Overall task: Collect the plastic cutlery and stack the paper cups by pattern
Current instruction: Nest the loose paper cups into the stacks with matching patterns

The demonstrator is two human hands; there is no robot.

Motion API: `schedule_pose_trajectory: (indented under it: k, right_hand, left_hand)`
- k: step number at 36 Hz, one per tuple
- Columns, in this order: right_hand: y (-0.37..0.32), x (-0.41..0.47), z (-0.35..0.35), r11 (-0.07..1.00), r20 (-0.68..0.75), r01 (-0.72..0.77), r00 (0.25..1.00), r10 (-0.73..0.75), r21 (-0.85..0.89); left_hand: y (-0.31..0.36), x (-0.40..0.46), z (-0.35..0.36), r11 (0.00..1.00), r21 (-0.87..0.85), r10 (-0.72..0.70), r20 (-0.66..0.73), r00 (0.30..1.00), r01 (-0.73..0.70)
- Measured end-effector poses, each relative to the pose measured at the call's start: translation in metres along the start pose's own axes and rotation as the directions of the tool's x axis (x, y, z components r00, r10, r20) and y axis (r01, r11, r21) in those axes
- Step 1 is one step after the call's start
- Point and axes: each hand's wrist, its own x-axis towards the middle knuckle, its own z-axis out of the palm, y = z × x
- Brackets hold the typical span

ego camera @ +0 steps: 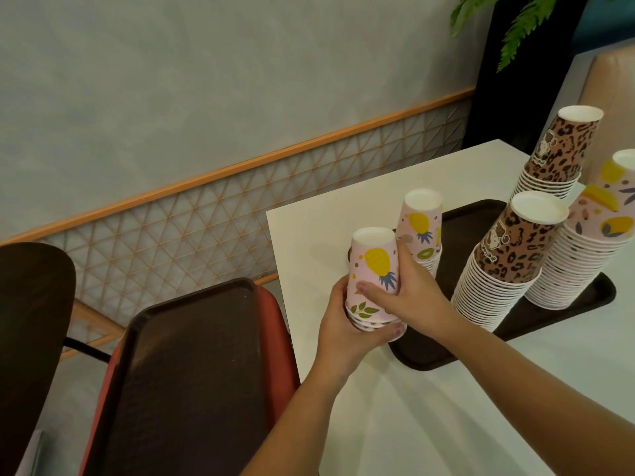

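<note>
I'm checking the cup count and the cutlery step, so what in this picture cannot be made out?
- Held pineapple stack, head view: the left hand and right hand cover its lower rims, so no count.
- Far right fruit stack: cut off by the right frame edge.
- Rear leopard stack: base hidden behind the front leopard stack.
- Plastic cutlery: none in view.

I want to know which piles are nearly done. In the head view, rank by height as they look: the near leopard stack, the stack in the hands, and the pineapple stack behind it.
1. Near leopard stack, clearly tallest.
2. and 3. Held stack and pineapple stack behind it: too alike, partly hidden, unranked.
</note>
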Motion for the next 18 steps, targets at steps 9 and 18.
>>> schedule_pose_trajectory:
  k: [9, 18]
  right_hand:
    - [-0.005, 0.004, -0.001, 1.000, -0.133, 0.015, 0.991, -0.017, -0.020]
    - [-0.024, 0.022, -0.017, 0.996, -0.274, 0.086, 0.958, -0.078, 0.018]
  left_hand:
    - [0.000, -0.005, 0.004, 0.999, -0.010, -0.034, 0.025, 0.999, 0.034]
    - [-0.004, -0.005, 0.003, 0.997, 0.053, -0.054, 0.010, 0.999, 0.053]
